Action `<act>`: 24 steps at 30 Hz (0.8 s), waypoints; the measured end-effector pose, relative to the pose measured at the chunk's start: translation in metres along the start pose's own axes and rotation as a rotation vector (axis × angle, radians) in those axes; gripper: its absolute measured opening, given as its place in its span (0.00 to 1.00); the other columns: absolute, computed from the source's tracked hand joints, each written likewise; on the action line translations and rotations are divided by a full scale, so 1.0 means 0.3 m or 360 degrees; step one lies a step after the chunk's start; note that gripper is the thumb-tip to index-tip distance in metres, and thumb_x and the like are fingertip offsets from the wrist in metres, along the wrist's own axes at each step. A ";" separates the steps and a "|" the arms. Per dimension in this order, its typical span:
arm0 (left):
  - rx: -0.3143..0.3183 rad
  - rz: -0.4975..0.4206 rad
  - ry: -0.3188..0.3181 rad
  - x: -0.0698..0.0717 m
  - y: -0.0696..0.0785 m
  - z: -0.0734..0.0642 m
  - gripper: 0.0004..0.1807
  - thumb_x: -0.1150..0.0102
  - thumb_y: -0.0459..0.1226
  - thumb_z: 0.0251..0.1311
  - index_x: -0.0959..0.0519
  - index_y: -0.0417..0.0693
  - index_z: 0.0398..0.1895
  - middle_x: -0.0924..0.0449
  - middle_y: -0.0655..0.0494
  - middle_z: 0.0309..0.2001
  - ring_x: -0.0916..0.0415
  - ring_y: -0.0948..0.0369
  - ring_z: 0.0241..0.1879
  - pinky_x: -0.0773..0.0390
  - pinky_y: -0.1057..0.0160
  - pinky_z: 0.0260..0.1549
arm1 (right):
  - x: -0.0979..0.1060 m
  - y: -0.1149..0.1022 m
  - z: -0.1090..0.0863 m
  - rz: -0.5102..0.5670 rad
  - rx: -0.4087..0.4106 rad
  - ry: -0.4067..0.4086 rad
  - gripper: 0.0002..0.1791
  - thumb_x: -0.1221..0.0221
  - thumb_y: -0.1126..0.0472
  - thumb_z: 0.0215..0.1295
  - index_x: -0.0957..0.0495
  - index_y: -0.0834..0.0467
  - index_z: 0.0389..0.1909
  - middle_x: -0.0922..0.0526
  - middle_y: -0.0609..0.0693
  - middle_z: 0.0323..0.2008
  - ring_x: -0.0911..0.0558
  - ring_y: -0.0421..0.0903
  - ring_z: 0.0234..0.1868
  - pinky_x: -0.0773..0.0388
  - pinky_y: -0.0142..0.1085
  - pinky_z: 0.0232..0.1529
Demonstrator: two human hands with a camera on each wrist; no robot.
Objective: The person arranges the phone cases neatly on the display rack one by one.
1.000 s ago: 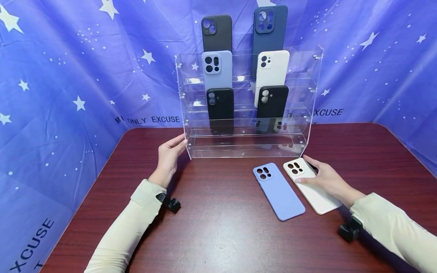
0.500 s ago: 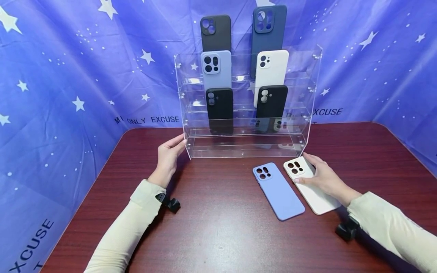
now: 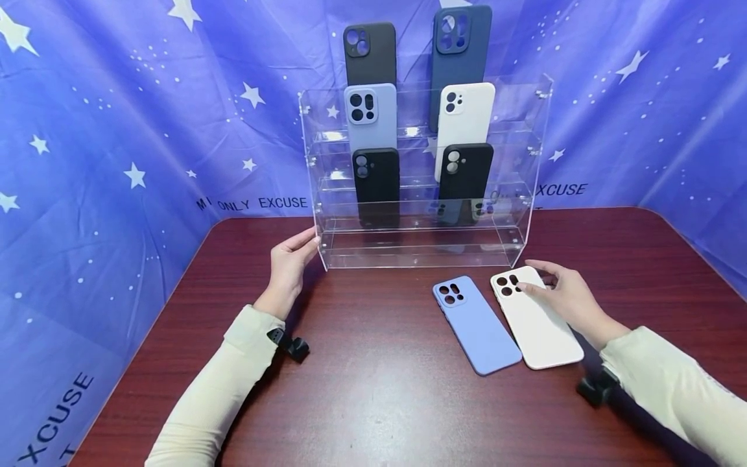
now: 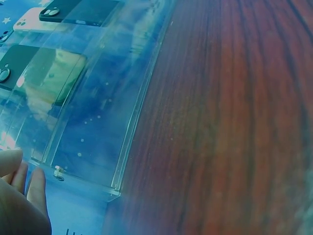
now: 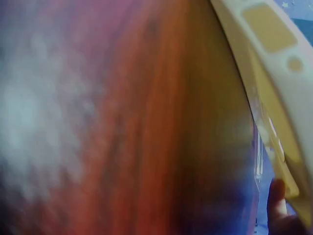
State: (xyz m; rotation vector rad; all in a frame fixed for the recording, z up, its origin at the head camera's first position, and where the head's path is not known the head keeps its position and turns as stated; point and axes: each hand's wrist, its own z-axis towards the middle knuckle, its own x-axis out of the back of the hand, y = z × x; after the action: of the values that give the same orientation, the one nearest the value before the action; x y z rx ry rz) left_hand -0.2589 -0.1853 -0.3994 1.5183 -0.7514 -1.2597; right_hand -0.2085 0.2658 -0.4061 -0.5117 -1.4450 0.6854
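Observation:
A cream phone case (image 3: pixel 548 334) with camera cutouts is in my right hand (image 3: pixel 570 301), thumb across its back and fingers at its far long edge. In the right wrist view the cream case (image 5: pixel 298 88) is tilted, its hollow inner side partly showing, with a fingertip (image 5: pixel 277 191) beside its edge. My left hand (image 3: pixel 286 266) touches the left side panel of a clear acrylic display rack (image 3: pixel 420 259) with nearly straight fingers. The left wrist view shows the left hand's fingertips (image 4: pixel 36 188) at that panel. A lavender-blue phone case (image 3: pixel 481 334) lies left of the cream one.
The stepped rack bears several upright cases: a dark grey one (image 3: pixel 373 68), a navy one (image 3: pixel 473 71), a light blue one (image 3: pixel 379 133), a white one (image 3: pixel 473 123) and two black ones. A star-print curtain (image 3: pixel 175 117) stands behind the dark red wooden table (image 3: pixel 362 383).
The cream case has turned slightly and shifted right, its near end closer to the lavender-blue case. My right thumb has slid up toward the camera cutouts. My left hand stays on the rack.

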 end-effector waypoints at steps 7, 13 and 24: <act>-0.0009 0.0003 -0.0026 -0.001 0.005 -0.002 0.22 0.41 0.21 0.54 0.29 0.24 0.54 0.15 0.64 0.29 0.19 0.69 0.32 0.19 0.70 0.39 | 0.023 0.028 0.020 0.0676 -0.0101 -0.0072 0.20 0.43 0.60 0.66 0.26 0.66 0.56 0.20 0.35 0.34 0.23 0.26 0.33 0.21 0.24 0.30; -0.0004 0.0006 -0.0015 -0.004 0.006 -0.004 0.22 0.41 0.21 0.54 0.29 0.24 0.54 0.15 0.63 0.29 0.19 0.68 0.33 0.19 0.70 0.39 | 0.074 0.005 0.037 0.1422 -0.0129 -0.0276 0.14 0.44 0.70 0.65 0.16 0.47 0.36 0.15 0.42 0.32 0.17 0.35 0.33 0.19 0.27 0.31; -0.0022 0.0010 -0.0005 -0.002 0.000 0.000 0.22 0.40 0.22 0.54 0.28 0.25 0.53 0.15 0.63 0.29 0.19 0.68 0.33 0.19 0.71 0.38 | 0.151 -0.153 0.070 0.1608 0.0052 -0.0210 0.14 0.44 0.73 0.63 0.16 0.54 0.41 0.14 0.46 0.34 0.17 0.36 0.34 0.19 0.26 0.33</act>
State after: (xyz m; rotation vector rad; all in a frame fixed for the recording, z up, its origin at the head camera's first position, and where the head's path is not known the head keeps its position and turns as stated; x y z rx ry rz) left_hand -0.2591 -0.1847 -0.3993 1.5020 -0.7478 -1.2603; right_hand -0.2242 0.2627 -0.3403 -1.2105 -1.2323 1.5502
